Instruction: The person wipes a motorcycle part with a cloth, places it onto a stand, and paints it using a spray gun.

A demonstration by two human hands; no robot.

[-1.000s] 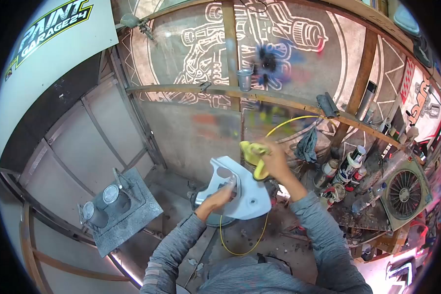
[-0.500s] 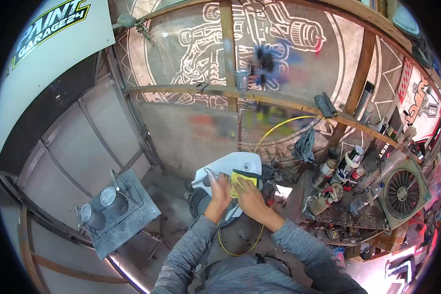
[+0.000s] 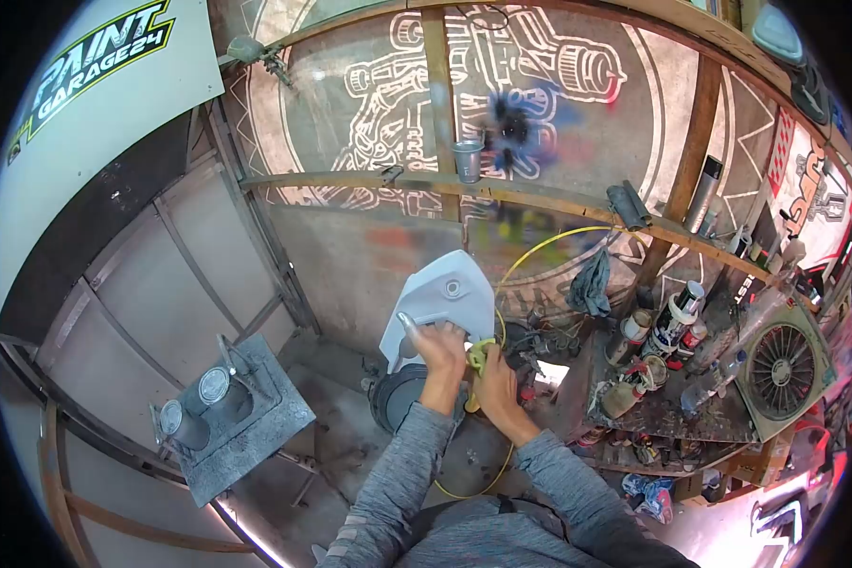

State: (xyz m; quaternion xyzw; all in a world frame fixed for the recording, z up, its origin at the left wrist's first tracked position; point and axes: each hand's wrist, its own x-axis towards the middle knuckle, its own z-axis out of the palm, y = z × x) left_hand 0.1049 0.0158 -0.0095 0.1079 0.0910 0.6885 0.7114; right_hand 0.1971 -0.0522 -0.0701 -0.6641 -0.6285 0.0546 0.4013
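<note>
Right hand (image 3: 499, 392): your wrist angles inward, fingers closed on the crumpled yellow-green cloth (image 3: 483, 353).
Left hand (image 3: 438, 358): your thumb spreads out, fingers holding the pale-grey, plastic-looking panel (image 3: 434, 295) near its lower edge.
Panel: just beyond your hands.

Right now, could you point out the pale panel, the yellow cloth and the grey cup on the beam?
Pale panel (image 3: 437, 301): head view, on its broad upper face.
Yellow cloth (image 3: 480, 354): head view, on its bunched upper part.
Grey cup (image 3: 468, 164): head view, on its side wall.
</note>
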